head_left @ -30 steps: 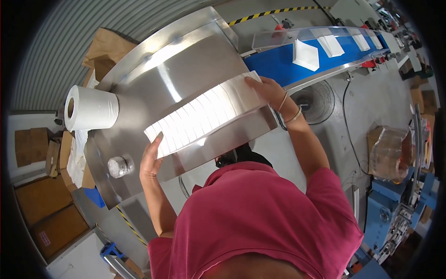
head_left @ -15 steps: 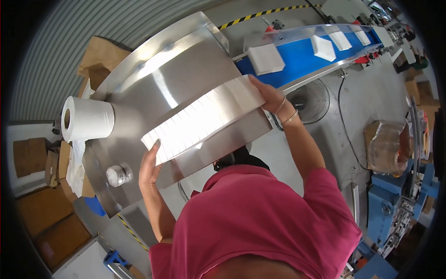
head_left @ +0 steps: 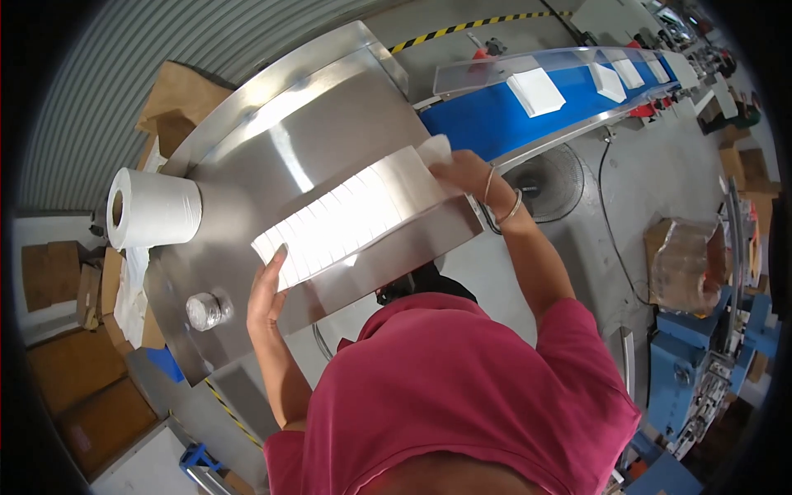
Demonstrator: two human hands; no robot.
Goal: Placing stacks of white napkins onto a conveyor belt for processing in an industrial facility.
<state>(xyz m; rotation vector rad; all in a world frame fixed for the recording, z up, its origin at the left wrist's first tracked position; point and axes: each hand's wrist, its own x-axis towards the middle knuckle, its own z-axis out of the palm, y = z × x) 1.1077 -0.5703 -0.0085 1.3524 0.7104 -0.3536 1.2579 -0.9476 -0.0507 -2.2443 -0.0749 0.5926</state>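
Observation:
A long row of white folded paper stacks [head_left: 338, 216], likely napkins or tissues, stands on edge along the near side of the steel table [head_left: 239, 202]. At the row's left end my left hand [head_left: 266, 293] grips it, thumb on top and fingers curled around the end. Just past the right end, my right hand [head_left: 466, 175] is closed on a white paper piece [head_left: 435, 150] that sticks up beyond its fingers. The fingertips of that hand are partly hidden.
Beyond the table's right end runs a blue conveyor belt [head_left: 478, 124] carrying several white paper stacks [head_left: 536, 91]. A white roll [head_left: 157, 209] and a small clear tape roll [head_left: 204, 312] sit at left. A floor fan [head_left: 544, 183] stands below the conveyor.
My right hand has come off the row's right end and holds a separate white paper piece; the row looks shorter. Stacks on the belt have moved right. My left hand stays in place.

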